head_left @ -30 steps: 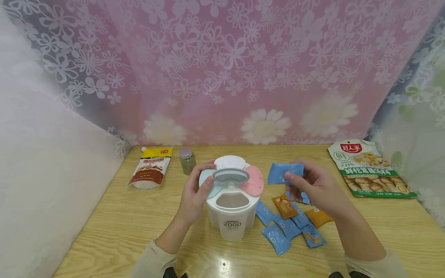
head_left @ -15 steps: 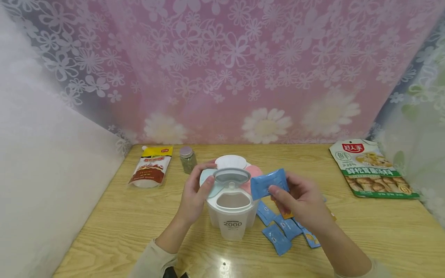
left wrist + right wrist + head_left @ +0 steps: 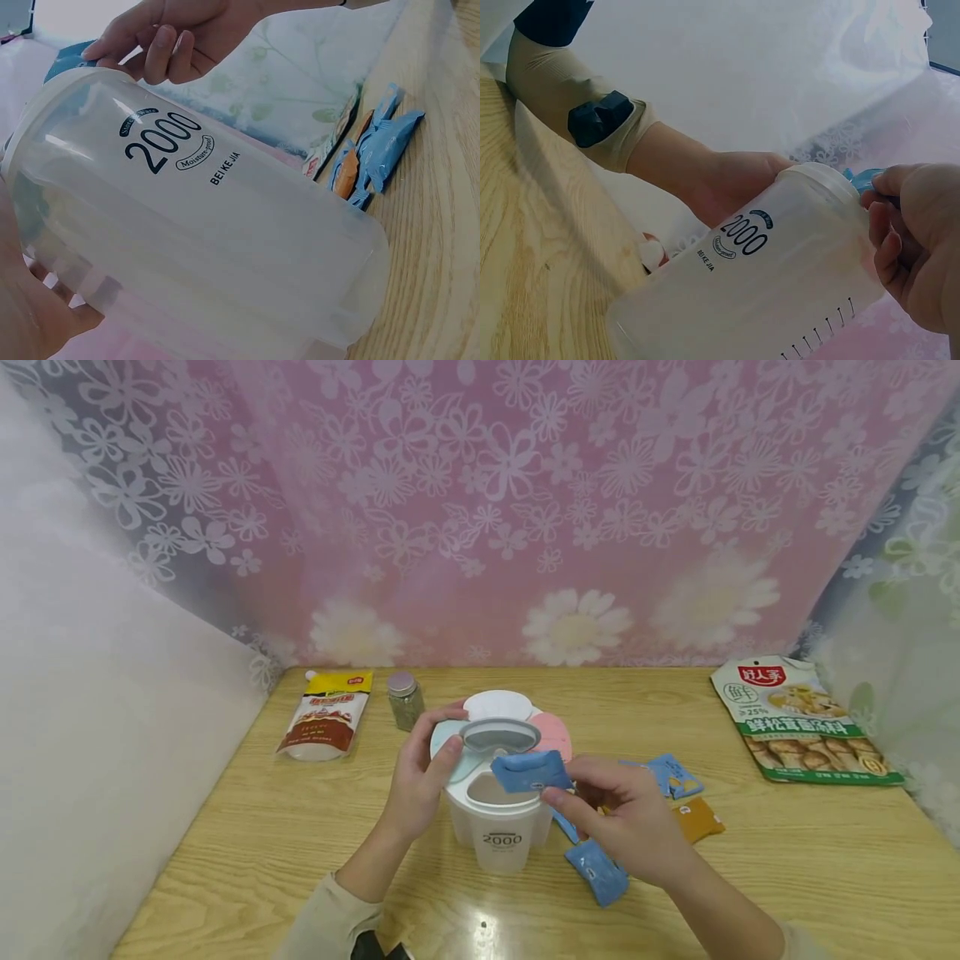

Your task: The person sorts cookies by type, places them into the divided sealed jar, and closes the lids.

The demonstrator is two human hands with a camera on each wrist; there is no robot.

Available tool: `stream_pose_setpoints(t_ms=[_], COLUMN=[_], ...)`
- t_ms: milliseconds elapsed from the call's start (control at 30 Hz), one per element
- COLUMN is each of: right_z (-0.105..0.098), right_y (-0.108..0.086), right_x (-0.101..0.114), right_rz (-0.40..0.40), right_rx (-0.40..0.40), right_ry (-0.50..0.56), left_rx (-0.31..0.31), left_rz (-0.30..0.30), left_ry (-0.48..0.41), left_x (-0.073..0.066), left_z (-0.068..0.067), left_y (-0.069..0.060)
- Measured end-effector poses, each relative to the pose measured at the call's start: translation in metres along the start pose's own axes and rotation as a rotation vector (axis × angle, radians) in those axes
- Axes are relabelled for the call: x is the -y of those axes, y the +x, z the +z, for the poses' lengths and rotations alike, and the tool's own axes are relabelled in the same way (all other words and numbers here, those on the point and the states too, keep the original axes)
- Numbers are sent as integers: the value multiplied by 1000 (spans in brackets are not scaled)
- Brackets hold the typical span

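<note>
Pinching a blue packet (image 3: 528, 771) at its right end between thumb and fingers, the right hand (image 3: 622, 814) holds it over the front opening (image 3: 486, 790) of a container (image 3: 501, 852). The left hand (image 3: 417, 775) grips the container's left side, its thumb on the light blue flap (image 3: 444, 740). Whether the packet touches the rim is hard to tell, since the wrist views partly hide it. The front lid (image 3: 501, 737) stands raised behind the opening. To do this well, I would tip the packet narrow end down, keep the fingertips clear of the rim, and let the left hand steady the container. Just to its right lie more blue packets (image 3: 597, 872) and a brown packet (image 3: 697, 820). Farther out on the table (image 3: 225, 860) are a jar (image 3: 406, 703) and a pouch (image 3: 322, 720) on the left, a large bag (image 3: 806, 718) on the right.
</note>
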State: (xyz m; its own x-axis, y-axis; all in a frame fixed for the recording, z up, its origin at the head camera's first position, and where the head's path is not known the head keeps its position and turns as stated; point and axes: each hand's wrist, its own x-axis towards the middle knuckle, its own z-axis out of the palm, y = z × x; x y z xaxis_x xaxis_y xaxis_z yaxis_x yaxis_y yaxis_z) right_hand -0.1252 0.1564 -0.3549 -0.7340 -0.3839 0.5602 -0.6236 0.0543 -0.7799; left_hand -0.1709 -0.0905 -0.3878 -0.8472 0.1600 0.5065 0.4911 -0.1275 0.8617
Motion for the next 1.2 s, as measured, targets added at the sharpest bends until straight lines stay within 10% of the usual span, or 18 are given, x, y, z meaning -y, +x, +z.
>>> stream_pose_setpoints(t_ms=[833,1200], right_z=[7,-25], right_y=[-2,3], right_x=[-1,-19], right_rz=[69,176], right_rx=[-76,110], right_ry=[-20,245], left_rx=[1,-4], left_rz=[-1,-10], left_ry=[-8,-7], left_x=[1,0], left_z=[0,1], left_y=[-1,-1])
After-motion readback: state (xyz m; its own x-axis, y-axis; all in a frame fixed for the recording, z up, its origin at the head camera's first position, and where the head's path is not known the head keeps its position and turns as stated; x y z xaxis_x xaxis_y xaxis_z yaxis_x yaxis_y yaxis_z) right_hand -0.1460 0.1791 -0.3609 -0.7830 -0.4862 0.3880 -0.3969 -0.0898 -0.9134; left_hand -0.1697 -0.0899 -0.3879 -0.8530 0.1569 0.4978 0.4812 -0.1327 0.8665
